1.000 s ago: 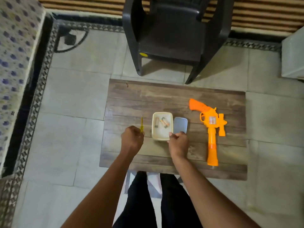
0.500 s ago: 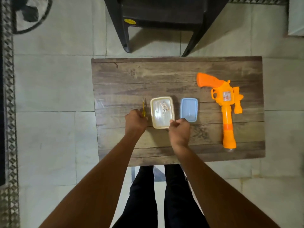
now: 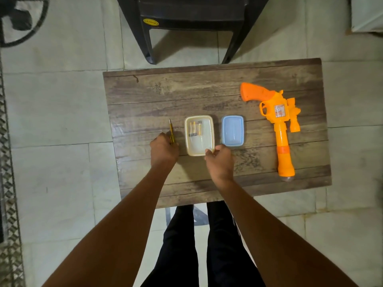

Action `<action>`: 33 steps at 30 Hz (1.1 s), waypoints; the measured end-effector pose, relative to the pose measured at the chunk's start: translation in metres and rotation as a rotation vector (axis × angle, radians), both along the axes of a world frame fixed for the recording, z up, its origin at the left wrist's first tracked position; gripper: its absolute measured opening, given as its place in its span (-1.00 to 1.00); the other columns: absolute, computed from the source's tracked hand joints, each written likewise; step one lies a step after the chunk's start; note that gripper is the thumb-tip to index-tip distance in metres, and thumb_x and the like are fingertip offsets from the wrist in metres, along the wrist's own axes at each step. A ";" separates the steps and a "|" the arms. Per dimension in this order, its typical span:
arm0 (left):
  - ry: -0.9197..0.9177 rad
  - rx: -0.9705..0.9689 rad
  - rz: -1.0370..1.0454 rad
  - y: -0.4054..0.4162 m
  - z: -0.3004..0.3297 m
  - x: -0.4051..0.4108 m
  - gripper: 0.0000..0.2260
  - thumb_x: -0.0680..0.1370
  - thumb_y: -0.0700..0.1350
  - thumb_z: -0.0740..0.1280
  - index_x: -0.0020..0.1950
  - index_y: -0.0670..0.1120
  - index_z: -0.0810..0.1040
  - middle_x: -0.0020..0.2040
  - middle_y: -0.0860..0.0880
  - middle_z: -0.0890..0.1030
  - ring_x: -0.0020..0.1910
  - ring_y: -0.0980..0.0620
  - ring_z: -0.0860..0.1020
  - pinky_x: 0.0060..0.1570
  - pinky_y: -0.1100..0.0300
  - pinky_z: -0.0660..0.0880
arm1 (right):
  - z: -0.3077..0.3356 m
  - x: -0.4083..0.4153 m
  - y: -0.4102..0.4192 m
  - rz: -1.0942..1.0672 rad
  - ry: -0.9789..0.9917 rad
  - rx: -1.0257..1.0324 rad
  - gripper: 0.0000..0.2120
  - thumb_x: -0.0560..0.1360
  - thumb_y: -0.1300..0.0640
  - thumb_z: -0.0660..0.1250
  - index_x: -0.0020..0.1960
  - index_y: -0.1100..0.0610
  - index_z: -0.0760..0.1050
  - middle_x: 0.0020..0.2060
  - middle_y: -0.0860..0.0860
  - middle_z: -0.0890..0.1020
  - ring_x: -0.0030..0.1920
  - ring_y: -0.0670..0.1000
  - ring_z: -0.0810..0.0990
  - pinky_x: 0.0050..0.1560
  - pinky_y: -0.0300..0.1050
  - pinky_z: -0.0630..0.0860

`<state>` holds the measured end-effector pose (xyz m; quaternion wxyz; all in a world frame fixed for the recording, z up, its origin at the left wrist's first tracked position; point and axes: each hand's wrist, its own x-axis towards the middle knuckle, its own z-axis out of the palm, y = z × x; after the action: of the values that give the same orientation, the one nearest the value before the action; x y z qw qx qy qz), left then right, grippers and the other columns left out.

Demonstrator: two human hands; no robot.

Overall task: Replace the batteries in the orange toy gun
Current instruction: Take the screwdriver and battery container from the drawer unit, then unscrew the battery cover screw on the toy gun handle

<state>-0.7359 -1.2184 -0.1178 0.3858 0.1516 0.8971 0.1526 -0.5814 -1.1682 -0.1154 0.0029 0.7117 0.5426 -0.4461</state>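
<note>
The orange toy gun [image 3: 277,119] lies flat at the right of the small wooden table [image 3: 207,90], barrel toward me. A cream tray [image 3: 207,146] at the middle holds a few batteries [image 3: 195,129]. My left hand [image 3: 163,150] is closed around the handle of a yellow screwdriver [image 3: 171,131], whose tip points away from me. My right hand [image 3: 219,160] pinches the tray's near right corner. Neither hand touches the gun.
A blue lid [image 3: 232,130] lies just right of the tray. A black plastic chair [image 3: 190,23] stands behind the table on the tiled floor. A fan base [image 3: 18,19] is at the far left. My legs show below the table's near edge.
The camera has tipped further down over the table. Both hands stay on the screwdriver and the tray corner; the batteries in the tray have shifted toward its far left.
</note>
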 end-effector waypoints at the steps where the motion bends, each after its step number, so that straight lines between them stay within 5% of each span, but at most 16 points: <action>1: 0.005 0.002 -0.012 -0.001 0.000 0.001 -0.83 0.60 -0.14 0.44 0.12 -0.19 0.58 0.07 -0.14 0.61 0.02 -0.09 0.57 -0.01 0.13 0.51 | 0.000 0.001 -0.002 0.007 -0.002 0.003 -0.85 0.57 0.10 0.45 0.01 0.17 0.56 -0.07 0.14 0.66 -0.03 0.11 0.66 -0.19 -0.19 0.52; 7: 0.055 0.054 0.018 -0.013 0.019 0.007 -0.84 0.60 -0.16 0.36 0.14 -0.20 0.57 0.15 -0.15 0.61 0.15 -0.13 0.57 0.05 0.08 0.54 | 0.035 0.014 -0.010 -0.001 0.028 0.062 -0.81 0.58 0.12 0.45 0.11 0.21 0.58 -0.06 0.06 0.67 -0.08 -0.02 0.64 -0.32 -0.46 0.32; 11: 0.132 0.203 -0.003 -0.016 0.068 0.019 -0.85 0.60 -0.19 0.39 0.14 -0.19 0.57 0.10 -0.17 0.61 0.04 -0.10 0.60 0.00 0.14 0.51 | 0.086 0.021 -0.010 -0.039 0.102 0.115 -0.92 0.56 0.18 0.46 0.01 0.13 0.57 -0.13 0.02 0.67 -0.09 -0.02 0.63 -0.22 -0.30 0.40; 15: 0.122 0.411 -0.011 -0.013 0.148 0.047 -0.90 0.55 -0.28 0.38 0.04 -0.18 0.61 -0.03 -0.11 0.66 -0.07 -0.06 0.62 0.02 0.02 0.61 | 0.159 0.038 -0.007 -0.113 0.241 0.209 -0.89 0.55 0.26 0.42 -0.04 0.06 0.57 -0.13 0.02 0.72 -0.11 -0.04 0.68 -0.23 -0.55 0.40; 19: 0.064 0.537 -0.011 0.000 0.234 0.095 -0.91 0.57 -0.26 0.40 0.06 -0.17 0.63 -0.07 -0.03 0.68 -0.18 0.25 0.59 -0.15 0.50 0.47 | 0.238 0.072 0.002 -0.229 0.405 0.303 -0.90 0.55 0.32 0.41 -0.01 0.14 0.62 -0.21 -0.07 0.70 -0.19 -0.27 0.67 -0.13 -0.41 0.52; 22: -0.013 0.641 -0.018 0.014 0.282 0.143 -0.94 0.59 -0.20 0.42 0.05 -0.14 0.63 -0.03 -0.03 0.70 -0.13 0.17 0.64 -0.07 0.23 0.58 | 0.291 0.114 0.012 -0.291 0.482 0.429 -0.90 0.55 0.28 0.44 -0.02 0.11 0.62 -0.16 -0.03 0.72 -0.15 -0.17 0.69 -0.08 -0.31 0.56; 25: -0.058 0.721 -0.077 0.032 0.316 0.196 -0.92 0.60 -0.21 0.40 0.07 -0.12 0.64 -0.01 -0.01 0.70 -0.13 0.19 0.64 -0.11 0.35 0.53 | 0.332 0.169 0.018 -0.352 0.513 0.535 -0.91 0.56 0.24 0.45 -0.01 0.07 0.64 -0.13 -0.06 0.73 -0.10 -0.09 0.70 -0.07 -0.25 0.60; 33: -0.153 0.857 -0.335 0.111 0.368 0.390 -0.92 0.61 -0.24 0.40 0.08 -0.12 0.66 -0.06 0.06 0.70 -0.06 0.17 0.66 0.00 0.28 0.59 | 0.395 0.375 0.061 -0.526 0.559 0.662 -0.94 0.57 0.24 0.45 0.03 0.13 0.65 -0.12 -0.08 0.72 -0.09 -0.17 0.68 -0.06 -0.39 0.55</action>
<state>-0.3463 -1.1078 0.2504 0.3726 0.4284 0.6854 0.4559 -0.2061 -1.1068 0.2798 -0.4807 0.6406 0.4373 -0.4091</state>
